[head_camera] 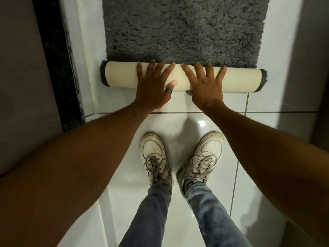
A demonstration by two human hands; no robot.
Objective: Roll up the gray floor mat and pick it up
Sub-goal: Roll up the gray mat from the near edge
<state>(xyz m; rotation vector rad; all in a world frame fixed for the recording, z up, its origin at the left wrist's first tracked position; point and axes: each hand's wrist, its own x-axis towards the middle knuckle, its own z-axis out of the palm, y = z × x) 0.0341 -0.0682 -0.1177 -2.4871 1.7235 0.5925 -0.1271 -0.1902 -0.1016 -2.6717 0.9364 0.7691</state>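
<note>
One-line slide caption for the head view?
Left hand and right hand flat on the half-rolled shaggy gray floor mat, cream backing outward, on white tile floor.

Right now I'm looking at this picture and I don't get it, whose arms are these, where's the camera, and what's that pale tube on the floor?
There is no machine here. The single picture comes from a camera worn on a person's head, looking down, so you see their own arms, jeans and white sneakers.

The pale tube is the gray floor mat, partly rolled: the cream part is its underside, turned outward, with shaggy gray pile showing at both ends. The rest of the mat lies flat beyond the roll, on the glossy white floor tiles.

The left hand and right hand both lie open, fingers spread, flat on top of the roll, side by side near its middle. Nothing is gripped or lifted; the roll rests on the floor.
</note>
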